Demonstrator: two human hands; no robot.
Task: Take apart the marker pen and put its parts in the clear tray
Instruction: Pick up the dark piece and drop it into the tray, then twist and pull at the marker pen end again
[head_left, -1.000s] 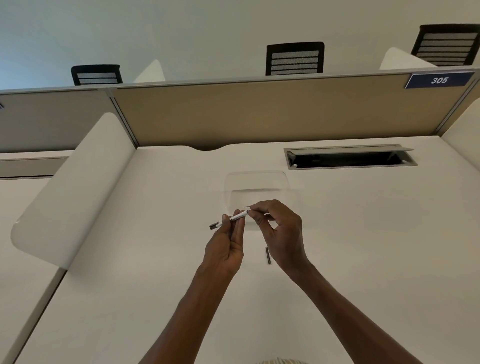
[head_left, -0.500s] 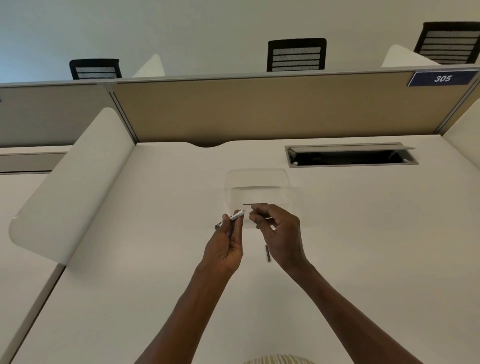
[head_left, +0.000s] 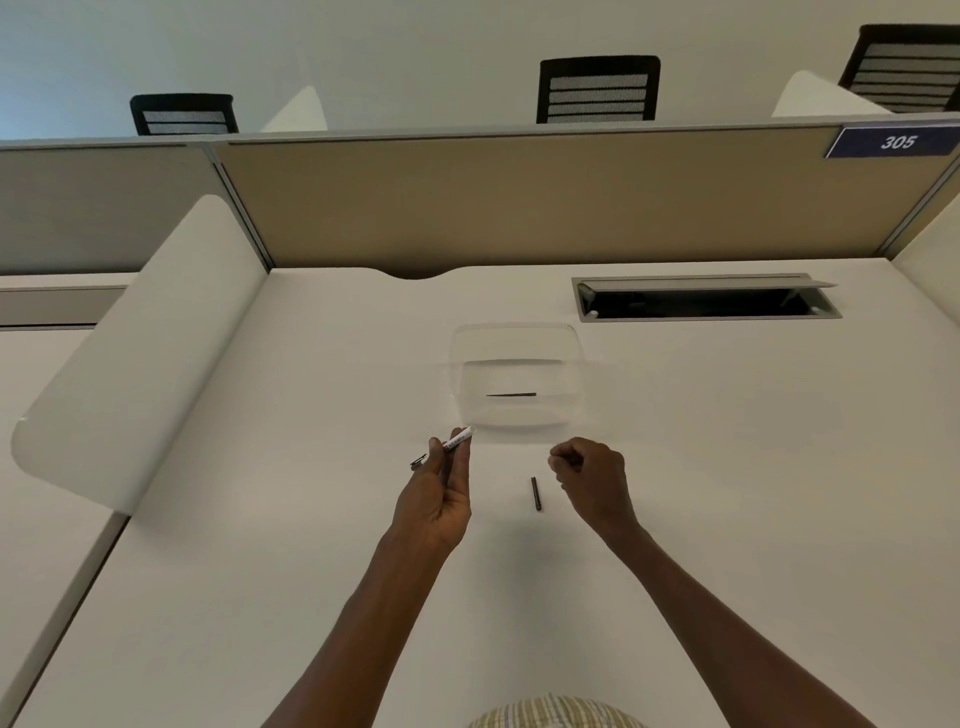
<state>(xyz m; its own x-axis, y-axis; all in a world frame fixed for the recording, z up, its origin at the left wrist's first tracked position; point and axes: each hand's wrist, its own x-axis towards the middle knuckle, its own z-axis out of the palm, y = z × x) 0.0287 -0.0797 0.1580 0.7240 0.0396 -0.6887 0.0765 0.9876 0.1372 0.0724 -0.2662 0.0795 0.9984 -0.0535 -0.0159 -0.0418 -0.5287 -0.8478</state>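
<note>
Left hand pinches white marker barrel at fingertips, tilted, its upper end just short of clear tray. Thin dark inner piece lies in tray, beyond both hands. Short dark part lies on bench between hands. Right hand curled closed, contents unclear, just beside that part.
</note>
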